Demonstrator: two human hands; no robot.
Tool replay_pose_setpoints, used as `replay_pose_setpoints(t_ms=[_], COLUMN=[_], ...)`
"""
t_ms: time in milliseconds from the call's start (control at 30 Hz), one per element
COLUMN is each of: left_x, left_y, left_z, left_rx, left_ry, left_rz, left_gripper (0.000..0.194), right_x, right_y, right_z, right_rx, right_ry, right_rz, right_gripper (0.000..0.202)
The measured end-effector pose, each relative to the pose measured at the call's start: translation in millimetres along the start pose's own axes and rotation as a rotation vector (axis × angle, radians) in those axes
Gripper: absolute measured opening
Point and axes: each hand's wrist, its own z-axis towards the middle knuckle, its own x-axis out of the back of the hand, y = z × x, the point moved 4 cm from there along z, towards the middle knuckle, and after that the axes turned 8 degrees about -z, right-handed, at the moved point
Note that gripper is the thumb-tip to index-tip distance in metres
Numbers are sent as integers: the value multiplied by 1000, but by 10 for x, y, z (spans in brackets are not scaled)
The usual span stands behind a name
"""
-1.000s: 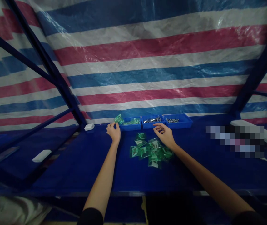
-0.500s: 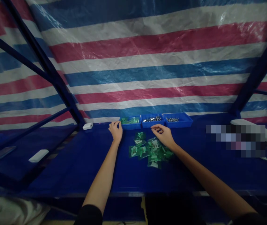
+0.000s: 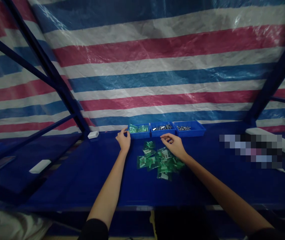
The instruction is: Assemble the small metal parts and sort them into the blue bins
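My left hand (image 3: 123,140) is at the left end of a blue bin (image 3: 139,135) of green plastic bags (image 3: 134,128). Its thumb and forefinger curve apart beside the bin's corner; whether they touch it I cannot tell. My right hand (image 3: 173,144) hovers at the top of a pile of small green bags (image 3: 166,163) with pale and metal pieces inside. Its fingers are loosely bent, pointing left, just in front of the middle blue bin (image 3: 162,133). Nothing shows between them. Shiny metal parts (image 3: 161,127) lie in that middle bin.
A third blue bin (image 3: 191,133) with small metal parts stands at the right of the row. White boxes lie on the left, one near a blue post (image 3: 76,113). A white power strip (image 3: 264,135) is at the right. Striped sheeting (image 3: 157,80) hangs behind the blue table.
Both hands stay nearly where they were, with the view shifting only slightly. The green bags at the left bin's corner show more clearly now.
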Motion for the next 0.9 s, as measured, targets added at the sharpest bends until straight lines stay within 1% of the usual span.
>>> replay_pose_setpoints(t_ms=[133,233,333,433,533,633,733,833,900], left_x=[-8,-12,-60,-120,-143,-138,-111,-96,-104], left_y=[31,69,130,164,173,209,270,301,297], left_z=[-17,-46,-86,-113,-114,-125,-160,-206,-235], left_rx=[-28,-94,-203,-269,-264,-256,-256,-220,-186], left_ry=[-26,-26,-106,-192,-220,-219,-168,-150,-195], left_rz=[78,149,209,272,315,318,317,354,382], left_gripper=[26,25,24,26,30,30,30,34,34], right_x=[-7,-7,-3,-8,-1,6,19,35,36], right_y=[-1,19,81,198,316,361,324,280,273], right_z=[2,10,14,8,0,-6,-20,-32,-32], right_rx=[-3,12,-2,-47,-92,-102,-65,-36,-29], right_ry=[-13,-23,-72,-177,-259,-359,-458,-490,-479], right_rz=[-15,-45,-148,-309,-398,-348,-281,-282,-314], right_gripper=[20,20,19,18,24,32,34,32,32])
